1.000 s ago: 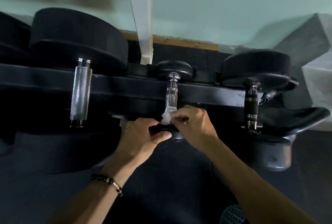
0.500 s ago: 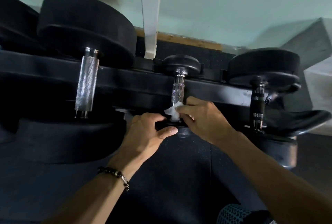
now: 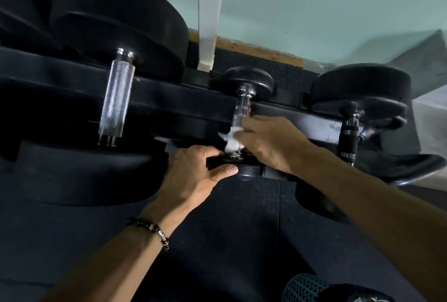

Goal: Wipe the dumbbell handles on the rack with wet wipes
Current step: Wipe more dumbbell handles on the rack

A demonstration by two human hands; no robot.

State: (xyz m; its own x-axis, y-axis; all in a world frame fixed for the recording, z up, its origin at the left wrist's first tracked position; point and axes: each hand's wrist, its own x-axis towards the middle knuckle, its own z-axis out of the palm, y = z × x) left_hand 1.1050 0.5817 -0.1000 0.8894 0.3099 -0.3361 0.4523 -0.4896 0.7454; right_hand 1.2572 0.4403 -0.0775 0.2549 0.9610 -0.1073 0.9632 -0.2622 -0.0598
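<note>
White and crumpled, the wet wipe (image 3: 231, 139) sits pinched in our right hand (image 3: 268, 143) against the knurled chrome handle (image 3: 240, 114) of the small middle dumbbell on the black rack (image 3: 169, 98). Our left hand (image 3: 193, 173) grips its near head (image 3: 242, 168). Since a second ago the wipe has climbed slightly.

No writing, number or brand can be read anywhere here. The dark heads of the dumbbells (image 3: 116, 18) show no legible weight marks, and a small pale mark far right on the rack (image 3: 181, 98) is too blurred to make out.
</note>
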